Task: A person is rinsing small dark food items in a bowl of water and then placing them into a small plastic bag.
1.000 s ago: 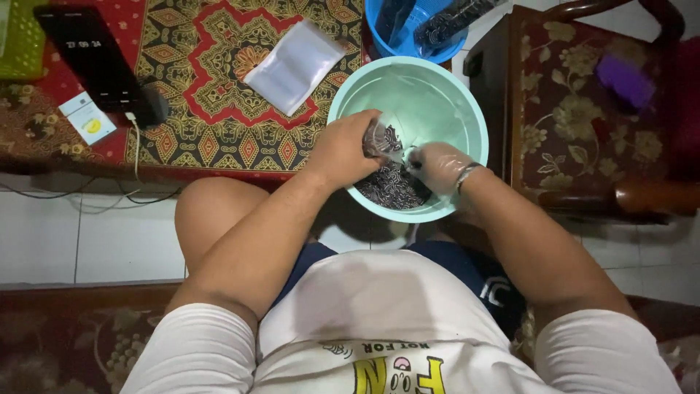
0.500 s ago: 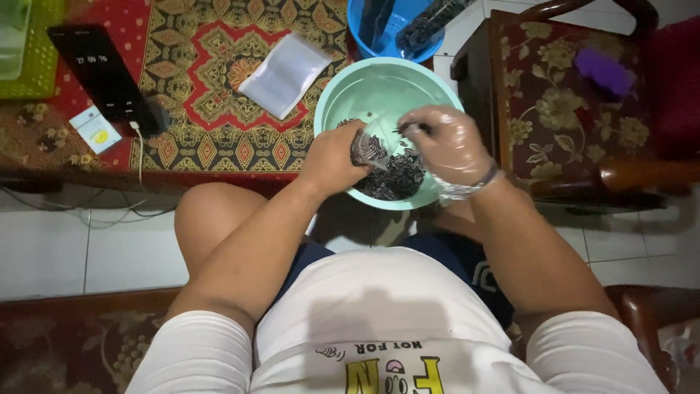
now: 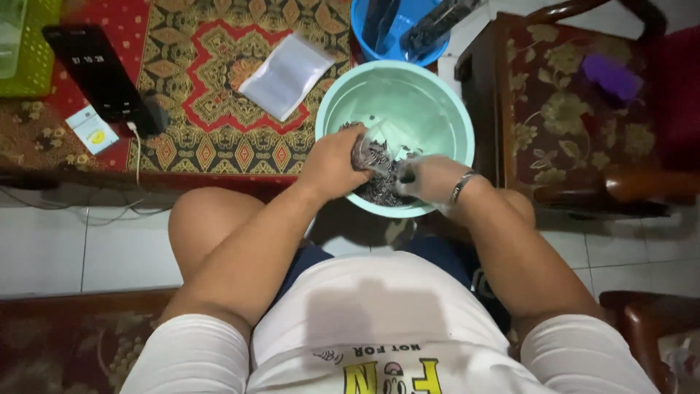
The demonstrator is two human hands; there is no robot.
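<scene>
A pale green basin stands before my knees, with a heap of small dark pieces in its near side. My left hand grips a small clear bag partly filled with those pieces, held over the heap. My right hand is low in the basin beside the bag, fingers curled among the dark pieces; a metal bracelet sits on its wrist. Whether the right hand holds pieces is blurred.
An empty clear plastic bag lies on the patterned red mat. A blue tub with dark contents stands behind the basin. A black phone with cable lies left. A wooden upholstered chair stands right.
My right hand has dropped from above the bag down into the dark pieces at the basin's near side. The left hand still holds the bag, slightly lower.
</scene>
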